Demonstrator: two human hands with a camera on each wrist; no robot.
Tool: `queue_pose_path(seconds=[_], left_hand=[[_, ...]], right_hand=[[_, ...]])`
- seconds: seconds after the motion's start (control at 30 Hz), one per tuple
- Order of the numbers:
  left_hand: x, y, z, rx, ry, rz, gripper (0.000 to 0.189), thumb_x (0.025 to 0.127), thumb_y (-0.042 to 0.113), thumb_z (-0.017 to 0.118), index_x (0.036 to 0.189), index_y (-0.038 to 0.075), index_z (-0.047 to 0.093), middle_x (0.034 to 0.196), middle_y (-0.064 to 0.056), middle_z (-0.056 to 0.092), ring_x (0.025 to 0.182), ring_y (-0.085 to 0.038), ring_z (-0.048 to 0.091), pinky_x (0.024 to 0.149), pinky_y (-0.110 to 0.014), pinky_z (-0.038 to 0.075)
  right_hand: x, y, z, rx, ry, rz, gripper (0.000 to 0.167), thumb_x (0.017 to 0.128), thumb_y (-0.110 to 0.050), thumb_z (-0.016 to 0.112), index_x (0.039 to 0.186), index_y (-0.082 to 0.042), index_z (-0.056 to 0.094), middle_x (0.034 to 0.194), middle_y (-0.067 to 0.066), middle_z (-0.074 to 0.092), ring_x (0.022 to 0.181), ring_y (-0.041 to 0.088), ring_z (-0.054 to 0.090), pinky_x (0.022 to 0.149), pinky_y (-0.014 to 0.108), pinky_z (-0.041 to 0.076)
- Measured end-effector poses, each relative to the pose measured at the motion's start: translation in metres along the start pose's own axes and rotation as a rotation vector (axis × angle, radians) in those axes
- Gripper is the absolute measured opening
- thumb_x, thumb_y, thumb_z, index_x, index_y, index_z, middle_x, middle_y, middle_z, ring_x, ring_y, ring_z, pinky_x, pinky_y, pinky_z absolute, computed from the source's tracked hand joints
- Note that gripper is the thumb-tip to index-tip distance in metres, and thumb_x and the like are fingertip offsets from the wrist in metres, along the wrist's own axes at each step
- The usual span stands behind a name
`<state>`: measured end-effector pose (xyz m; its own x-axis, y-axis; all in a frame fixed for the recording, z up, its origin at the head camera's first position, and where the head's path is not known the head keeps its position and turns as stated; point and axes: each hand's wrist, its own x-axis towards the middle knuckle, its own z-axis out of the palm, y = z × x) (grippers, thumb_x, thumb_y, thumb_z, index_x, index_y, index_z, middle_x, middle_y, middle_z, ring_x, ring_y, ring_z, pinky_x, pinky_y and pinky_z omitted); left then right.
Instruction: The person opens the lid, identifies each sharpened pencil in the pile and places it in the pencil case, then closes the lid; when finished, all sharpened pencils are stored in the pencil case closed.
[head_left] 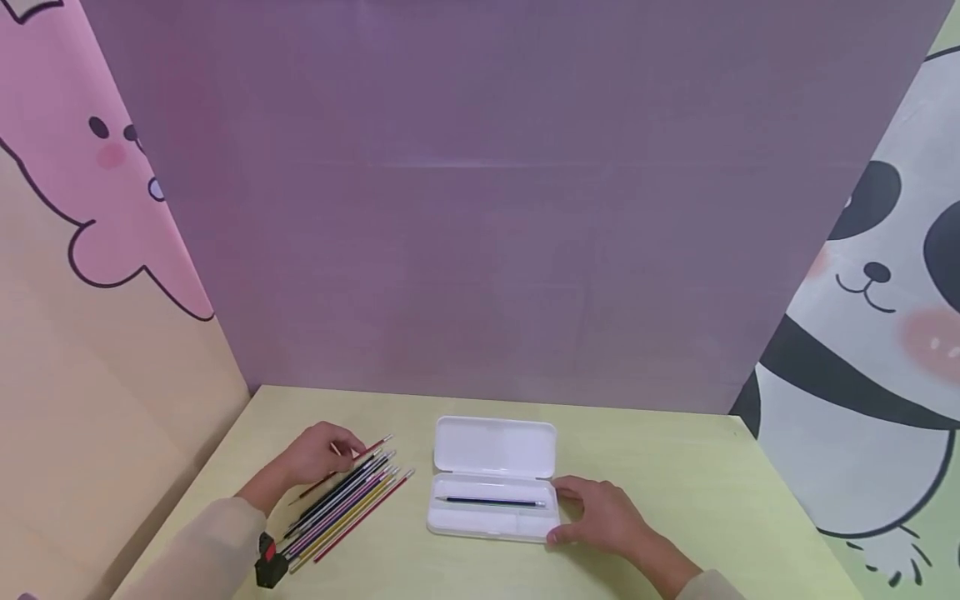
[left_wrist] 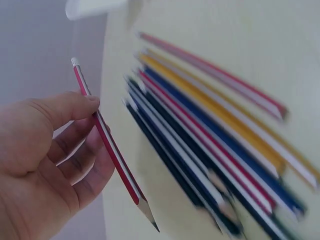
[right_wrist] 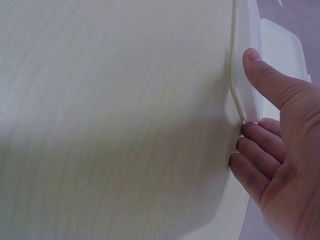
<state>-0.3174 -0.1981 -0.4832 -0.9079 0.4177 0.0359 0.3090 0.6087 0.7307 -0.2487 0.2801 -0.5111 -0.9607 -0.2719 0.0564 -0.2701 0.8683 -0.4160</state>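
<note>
My left hand (head_left: 318, 457) pinches a red striped pencil (left_wrist: 118, 156) between thumb and fingers. In the left wrist view its white eraser end points up and its sharpened black tip points down. Beside that hand lies a slanted row of pencils (head_left: 347, 507) in black, blue, pink, yellow and red. A white pencil case (head_left: 459, 526) lies with its lid (head_left: 495, 447) folded back and a single dark pencil (head_left: 491, 502) inside. At the case's right end is my right hand (head_left: 602, 517), its thumb on the front corner and its fingers curled round the end.
A pale wood-grain table (head_left: 660, 492) carries everything. Behind it stands a purple-grey panel (head_left: 480, 250). Cartoon animals cover the walls on both sides, a panda (head_left: 877, 367) on the right. A small black device (head_left: 271, 569) sits at the left sleeve, overlapping the pencils' near ends.
</note>
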Motion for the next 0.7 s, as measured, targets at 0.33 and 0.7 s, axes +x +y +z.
queue_pose_path(seconds=[0.33,0.7], left_hand=[[0.042,0.056,0.031,-0.013,-0.078,0.075,0.021,0.092,0.003,0.071,0.11,0.011,0.079,0.093,-0.003,0.071,0.079,-0.017,0.059,0.068,-0.03,0.052],[0.075,0.102,0.075,-0.05,-0.146,0.094,0.02,0.092,0.005,0.074,0.109,0.012,0.081,0.089,0.003,0.071,0.08,-0.016,0.059,0.069,-0.028,0.051]], right_hand=[[0.0,0.004,0.001,0.006,0.018,0.002,0.083,0.058,-0.061,0.091,0.128,-0.021,0.07,0.121,-0.006,0.076,0.115,0.03,0.068,0.099,0.054,0.047],[-0.002,0.001,0.001,0.0,0.01,0.015,0.083,0.059,-0.058,0.092,0.13,-0.022,0.069,0.122,-0.006,0.075,0.115,0.029,0.067,0.1,0.053,0.047]])
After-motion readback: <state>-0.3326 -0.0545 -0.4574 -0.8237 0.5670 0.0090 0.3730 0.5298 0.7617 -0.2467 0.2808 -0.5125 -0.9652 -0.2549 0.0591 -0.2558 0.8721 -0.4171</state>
